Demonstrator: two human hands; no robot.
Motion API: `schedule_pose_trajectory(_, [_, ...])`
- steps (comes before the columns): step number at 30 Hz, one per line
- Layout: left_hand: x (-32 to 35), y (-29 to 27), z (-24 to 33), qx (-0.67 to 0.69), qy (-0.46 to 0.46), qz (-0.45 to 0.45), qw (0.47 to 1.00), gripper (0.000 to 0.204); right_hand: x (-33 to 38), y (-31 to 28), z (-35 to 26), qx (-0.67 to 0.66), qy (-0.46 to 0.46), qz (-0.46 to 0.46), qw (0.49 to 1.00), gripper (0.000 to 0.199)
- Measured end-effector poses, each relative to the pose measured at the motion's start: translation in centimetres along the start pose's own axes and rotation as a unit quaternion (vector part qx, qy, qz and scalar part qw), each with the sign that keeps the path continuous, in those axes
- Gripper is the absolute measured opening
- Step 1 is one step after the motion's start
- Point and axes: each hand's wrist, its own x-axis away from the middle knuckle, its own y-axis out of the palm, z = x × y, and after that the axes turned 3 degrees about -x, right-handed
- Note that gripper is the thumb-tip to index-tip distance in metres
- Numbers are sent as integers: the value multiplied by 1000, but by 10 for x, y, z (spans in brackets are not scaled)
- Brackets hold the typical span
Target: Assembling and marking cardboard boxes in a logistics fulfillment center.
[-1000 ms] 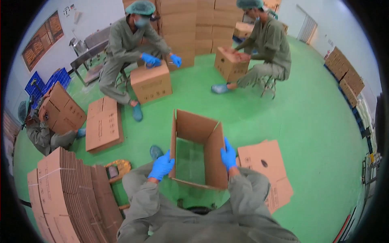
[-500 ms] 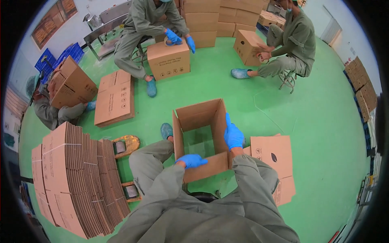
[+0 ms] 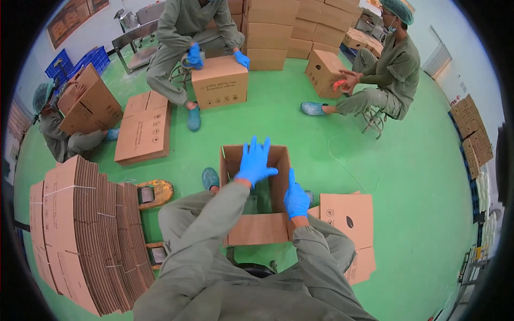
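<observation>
An open brown cardboard box (image 3: pixel 259 229) stands on the green floor between my knees, its top open toward me. My left hand (image 3: pixel 256 160), in a blue glove, hovers over the box's far side with fingers spread and holds nothing. My right hand (image 3: pixel 296 199), also gloved in blue, grips the box's right wall near the front corner. Grey-green sleeves cover both of my forearms.
A tall stack of flat cardboard (image 3: pixel 91 235) stands at my left, with a yellow tape dispenser (image 3: pixel 152 193) beside it. A flattened box (image 3: pixel 348 219) lies at my right. Three seated people handle boxes (image 3: pixel 219 81) further off, in front of stacked cartons (image 3: pixel 278 32).
My left hand left the box's near edge and rose over the opening with fingers spread. My right hand slid down the right wall. The box now sits squarer to me.
</observation>
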Motion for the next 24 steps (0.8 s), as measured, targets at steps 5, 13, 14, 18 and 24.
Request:
schedule_pose_trajectory(5, [21, 3, -12, -71, 6, -56, 996, 135, -5, -3, -1, 32, -12, -19, 999, 72])
schedule_pose_trajectory(13, [100, 89, 4, -210, 40, -130, 968, 147, 2, -14, -37, 27, -24, 39, 999, 66])
schedule_pose_trajectory(14, [100, 92, 3, -197, 45, -154, 967, 146, 7, -10, -43, 20, -29, 42, 998, 66])
schedule_pose_trajectory(18, [121, 133, -85, -113, 1, -86, 990, 102, 40, 48, -128, -209, -13, -5, 978, 59])
schedule_pose_trajectory(24, [116, -34, -92, -71, 156, -49, 984, 81, 55, 69, -82, -128, 49, -11, 990, 54])
